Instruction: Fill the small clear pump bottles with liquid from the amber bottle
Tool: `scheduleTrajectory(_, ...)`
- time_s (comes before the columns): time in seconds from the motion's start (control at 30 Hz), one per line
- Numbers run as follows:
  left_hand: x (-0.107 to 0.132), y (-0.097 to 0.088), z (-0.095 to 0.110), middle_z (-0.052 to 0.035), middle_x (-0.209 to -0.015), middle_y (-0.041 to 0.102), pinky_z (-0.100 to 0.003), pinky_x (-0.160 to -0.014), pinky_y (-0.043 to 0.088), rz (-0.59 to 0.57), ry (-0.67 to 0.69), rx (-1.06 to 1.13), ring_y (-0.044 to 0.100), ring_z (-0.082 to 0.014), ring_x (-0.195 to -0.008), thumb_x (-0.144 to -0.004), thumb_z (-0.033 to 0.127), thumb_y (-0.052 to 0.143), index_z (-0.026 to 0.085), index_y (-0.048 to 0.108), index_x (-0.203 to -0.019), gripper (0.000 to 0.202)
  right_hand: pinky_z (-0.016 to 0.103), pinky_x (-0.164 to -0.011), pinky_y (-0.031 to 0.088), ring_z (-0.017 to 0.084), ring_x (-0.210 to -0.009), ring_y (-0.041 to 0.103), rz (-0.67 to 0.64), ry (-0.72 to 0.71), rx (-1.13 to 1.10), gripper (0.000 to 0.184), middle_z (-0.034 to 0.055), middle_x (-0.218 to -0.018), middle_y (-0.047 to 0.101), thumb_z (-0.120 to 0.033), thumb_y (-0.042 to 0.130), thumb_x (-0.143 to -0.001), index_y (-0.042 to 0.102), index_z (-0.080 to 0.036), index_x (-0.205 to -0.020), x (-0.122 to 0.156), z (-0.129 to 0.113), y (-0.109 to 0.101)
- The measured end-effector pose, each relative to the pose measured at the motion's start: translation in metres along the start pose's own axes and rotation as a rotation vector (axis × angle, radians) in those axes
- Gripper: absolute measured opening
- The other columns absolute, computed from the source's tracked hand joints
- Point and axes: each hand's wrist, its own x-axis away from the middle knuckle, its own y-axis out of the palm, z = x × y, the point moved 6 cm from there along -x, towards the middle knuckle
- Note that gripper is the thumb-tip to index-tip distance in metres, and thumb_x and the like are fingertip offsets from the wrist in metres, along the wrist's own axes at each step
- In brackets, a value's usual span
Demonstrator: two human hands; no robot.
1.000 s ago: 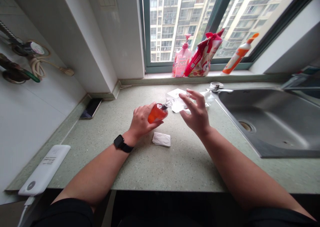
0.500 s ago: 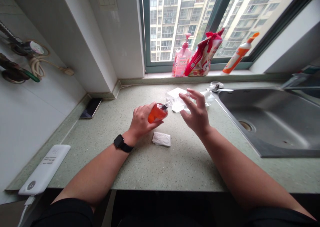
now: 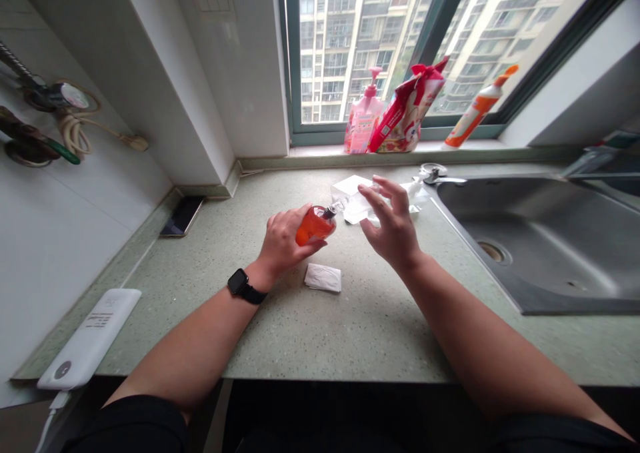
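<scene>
My left hand point(image 3: 285, 238) is wrapped round a bottle point(image 3: 316, 226) of orange-red liquid, tilted so that its dark neck with a clear top points to the right. My right hand point(image 3: 393, 223) hovers to the right of the bottle with its fingers apart and nothing visible between them. Behind that hand lies clear and white packaging point(image 3: 353, 190), partly covered by the fingers. A folded white tissue point(image 3: 323, 278) rests on the speckled green counter point(image 3: 370, 333), below the bottle.
A steel sink point(image 3: 550, 240) fills the right side, with a drain strainer point(image 3: 433, 170) at its corner. A phone point(image 3: 182, 216) and a corded power bank point(image 3: 90, 340) lie at the left. On the sill stand a pink pump bottle point(image 3: 363, 123), a red bag point(image 3: 410, 110) and an orange bottle point(image 3: 477, 112).
</scene>
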Motion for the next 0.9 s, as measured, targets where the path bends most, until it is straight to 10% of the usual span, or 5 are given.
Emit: scheduleTrajectory(0.9, -0.0004, 0.0002, -0.0014, -0.0128, -0.141, 0.072, -0.051, -0.11, 0.044, 0.014, -0.011, 0.011, 0.066, -0.0347, -0.124, -0.092, 0.072, 0.076, 0.027, 0.051, -0.159, 0.084, 0.064, -0.112, 0.059, 0.039, -0.137, 0.061, -0.035, 0.03, -0.056, 0.09, 0.0135, -0.161, 0.045, -0.033, 0.082, -0.092, 0.037, -0.042, -0.169, 0.0011, 0.0004, 0.0018)
